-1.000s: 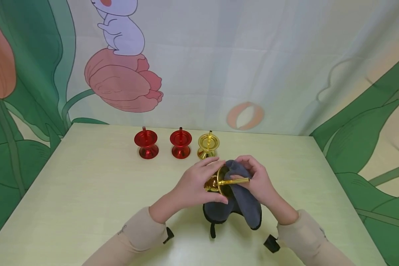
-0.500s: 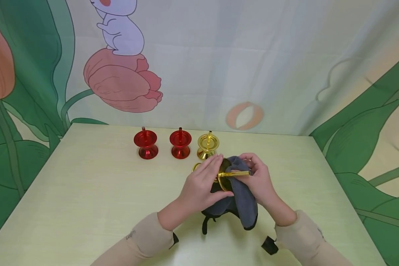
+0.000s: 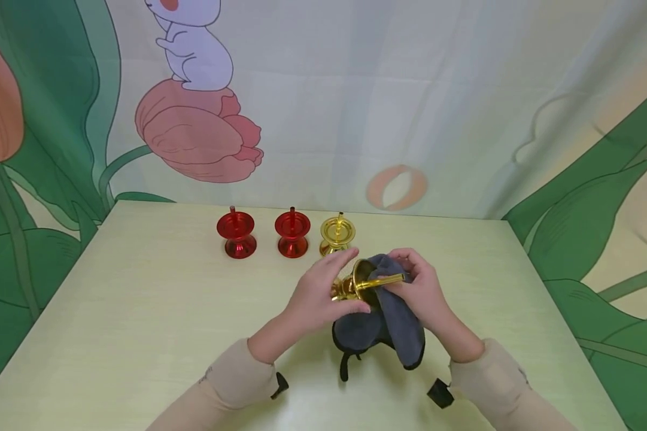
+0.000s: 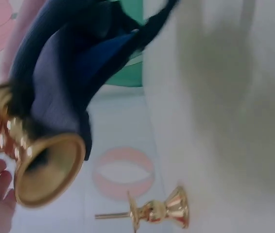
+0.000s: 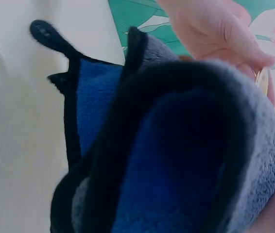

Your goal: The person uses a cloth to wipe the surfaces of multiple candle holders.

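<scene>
In the head view a gold candle holder [image 3: 360, 281] lies tilted between the hands, its spike pointing right. My left hand [image 3: 312, 293] holds it from the left, thumb below and fingers above the dish; some finger contact is hidden. My right hand [image 3: 420, 290] grips a grey cloth [image 3: 401, 329] and presses it against the dish, below the spike. Dark edging and a blue inner side show on the cloth [image 5: 176, 160] in the right wrist view. The flared foot of the held candle holder [image 4: 50, 170] faces the camera in the left wrist view.
Behind the hands stand two red candle holders [image 3: 236, 233] and another gold candle holder [image 3: 337, 233] in a row on the pale table [image 3: 140, 311]. A printed curtain [image 3: 312, 120] hangs along the table's back edge. Black straps' ends [image 3: 440, 394] stick out near the wrists.
My left hand has shifted its fingers around the candle holder, turning and tilting it slightly. The cloth has swung a little left and back, while my right hand keeps its grip.
</scene>
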`<act>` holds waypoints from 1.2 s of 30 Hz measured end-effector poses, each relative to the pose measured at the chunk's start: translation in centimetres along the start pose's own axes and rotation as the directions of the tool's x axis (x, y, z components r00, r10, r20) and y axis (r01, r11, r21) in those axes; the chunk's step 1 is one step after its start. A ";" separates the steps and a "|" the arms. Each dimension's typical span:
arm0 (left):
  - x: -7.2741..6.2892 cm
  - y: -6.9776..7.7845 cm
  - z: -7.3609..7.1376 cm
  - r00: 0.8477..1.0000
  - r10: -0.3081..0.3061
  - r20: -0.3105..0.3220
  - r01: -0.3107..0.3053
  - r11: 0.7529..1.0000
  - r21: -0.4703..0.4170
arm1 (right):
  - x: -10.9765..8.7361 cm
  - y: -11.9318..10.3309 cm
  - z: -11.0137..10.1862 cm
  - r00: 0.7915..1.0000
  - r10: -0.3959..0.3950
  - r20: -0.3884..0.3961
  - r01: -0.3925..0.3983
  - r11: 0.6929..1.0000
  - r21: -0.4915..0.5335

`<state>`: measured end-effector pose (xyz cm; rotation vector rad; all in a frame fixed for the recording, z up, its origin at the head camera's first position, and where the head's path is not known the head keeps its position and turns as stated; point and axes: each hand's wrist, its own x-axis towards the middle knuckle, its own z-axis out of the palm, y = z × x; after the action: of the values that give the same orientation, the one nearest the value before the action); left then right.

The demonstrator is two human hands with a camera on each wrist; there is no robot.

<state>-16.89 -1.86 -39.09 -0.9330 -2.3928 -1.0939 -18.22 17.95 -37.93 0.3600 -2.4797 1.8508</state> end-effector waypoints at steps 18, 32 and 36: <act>-0.2 0.1 0.4 0.982 0.187 0.002 -0.186 0.976 0.112 | -0.3 -0.1 0.4 1.000 -0.029 0.003 0.029 0.998 -0.050; -0.7 0.0 1.1 0.971 0.198 -0.135 -0.173 0.970 0.173 | -0.1 0.1 0.4 0.998 0.006 -0.068 -0.008 0.999 -0.035; -0.9 0.1 1.7 0.955 0.253 -0.155 -0.204 0.939 0.277 | -0.2 -0.2 0.7 0.996 0.040 -0.085 -0.044 0.998 -0.047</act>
<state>-16.30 -0.89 -40.63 -0.9428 -2.1430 -0.7275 -17.90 17.26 -37.96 0.2247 -2.4905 1.7767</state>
